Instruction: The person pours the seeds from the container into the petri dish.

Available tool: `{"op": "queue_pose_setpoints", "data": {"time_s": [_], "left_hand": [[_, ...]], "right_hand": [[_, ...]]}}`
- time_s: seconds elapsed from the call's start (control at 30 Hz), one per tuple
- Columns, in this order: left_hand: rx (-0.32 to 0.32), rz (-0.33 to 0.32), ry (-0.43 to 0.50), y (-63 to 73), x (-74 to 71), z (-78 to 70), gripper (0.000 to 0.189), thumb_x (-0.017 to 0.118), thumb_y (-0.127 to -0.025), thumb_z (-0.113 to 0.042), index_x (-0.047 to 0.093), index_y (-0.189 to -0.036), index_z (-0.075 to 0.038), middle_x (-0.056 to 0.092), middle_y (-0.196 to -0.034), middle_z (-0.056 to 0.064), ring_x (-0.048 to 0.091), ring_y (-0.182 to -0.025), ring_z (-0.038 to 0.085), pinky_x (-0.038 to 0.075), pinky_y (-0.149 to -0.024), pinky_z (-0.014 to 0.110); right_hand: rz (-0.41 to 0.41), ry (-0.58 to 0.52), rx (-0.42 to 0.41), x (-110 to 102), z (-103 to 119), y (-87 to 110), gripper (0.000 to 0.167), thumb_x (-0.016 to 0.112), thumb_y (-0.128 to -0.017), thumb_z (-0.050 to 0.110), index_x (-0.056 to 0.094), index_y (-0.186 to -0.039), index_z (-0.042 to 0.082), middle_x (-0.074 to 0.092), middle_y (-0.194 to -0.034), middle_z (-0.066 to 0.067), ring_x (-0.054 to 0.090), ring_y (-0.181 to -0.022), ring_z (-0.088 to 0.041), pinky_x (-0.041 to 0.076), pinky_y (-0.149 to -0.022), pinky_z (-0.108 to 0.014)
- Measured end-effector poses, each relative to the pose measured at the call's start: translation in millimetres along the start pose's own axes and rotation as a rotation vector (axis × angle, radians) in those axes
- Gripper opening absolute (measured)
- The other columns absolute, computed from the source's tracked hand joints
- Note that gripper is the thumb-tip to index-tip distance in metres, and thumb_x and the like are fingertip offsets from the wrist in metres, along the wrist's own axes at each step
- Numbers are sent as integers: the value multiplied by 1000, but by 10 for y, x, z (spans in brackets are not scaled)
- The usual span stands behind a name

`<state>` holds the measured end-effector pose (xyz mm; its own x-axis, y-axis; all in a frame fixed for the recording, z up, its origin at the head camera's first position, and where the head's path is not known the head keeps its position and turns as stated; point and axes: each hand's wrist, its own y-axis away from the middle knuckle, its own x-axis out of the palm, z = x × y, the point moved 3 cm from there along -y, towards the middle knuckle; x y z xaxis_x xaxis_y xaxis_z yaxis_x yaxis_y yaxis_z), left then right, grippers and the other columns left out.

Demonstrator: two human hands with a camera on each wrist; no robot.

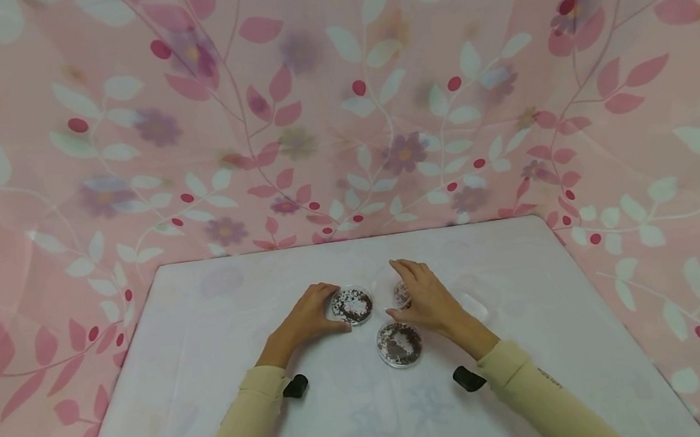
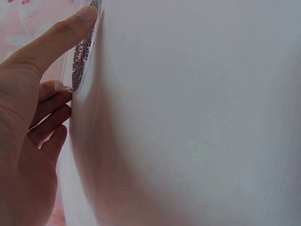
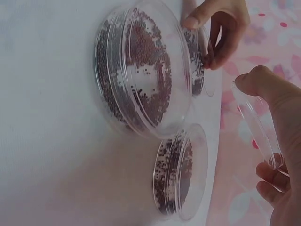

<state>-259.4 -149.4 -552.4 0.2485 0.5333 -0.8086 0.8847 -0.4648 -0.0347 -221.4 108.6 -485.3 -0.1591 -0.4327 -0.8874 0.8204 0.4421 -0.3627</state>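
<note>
My left hand (image 1: 309,315) grips a round clear petri dish (image 1: 351,305) of small dark beads by its rim, thumb in front and fingers behind. The left wrist view shows this dish (image 2: 81,61) edge-on between thumb and fingers. A thin clear dish lid (image 3: 256,125) is pinched by my right hand (image 1: 429,299) between thumb and fingertips. Below that hand stands a second dish of brownish beads (image 1: 401,295), partly hidden by the hand. Nearest me sits a third beaded dish (image 1: 399,345), which shows large in the right wrist view with doubled rims.
A white cloth covers the table (image 1: 216,403). Faint clear plastic pieces (image 1: 473,306) lie just right of my right hand. A pink floral curtain (image 1: 338,106) hangs behind the table's back edge. Dark straps (image 1: 469,378) jut out at both wrists.
</note>
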Motion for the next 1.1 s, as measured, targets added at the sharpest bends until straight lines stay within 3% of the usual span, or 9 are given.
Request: {"op": "queue_pose_setpoints", "data": {"time_s": [0.53, 1.1], "left_hand": [[0, 3, -19, -7, 31, 23, 90, 89, -62, -51, 57, -135, -10, 58, -135, 8, 48, -132, 25, 36, -116, 41], [-24, 22, 8, 13, 15, 9, 89, 89, -64, -51, 55, -137, -11, 56, -137, 6, 46, -133, 23, 36, -117, 41]], "right_hand": [[150, 32, 20, 136, -95, -35, 99, 87, -71, 37, 36, -150, 5, 47, -144, -18, 48, -127, -35, 43, -107, -49], [176, 68, -31, 184, -24, -107, 102, 88, -69, 37, 35, -151, 7, 47, -144, -16, 49, -127, -32, 44, -108, -47]]}}
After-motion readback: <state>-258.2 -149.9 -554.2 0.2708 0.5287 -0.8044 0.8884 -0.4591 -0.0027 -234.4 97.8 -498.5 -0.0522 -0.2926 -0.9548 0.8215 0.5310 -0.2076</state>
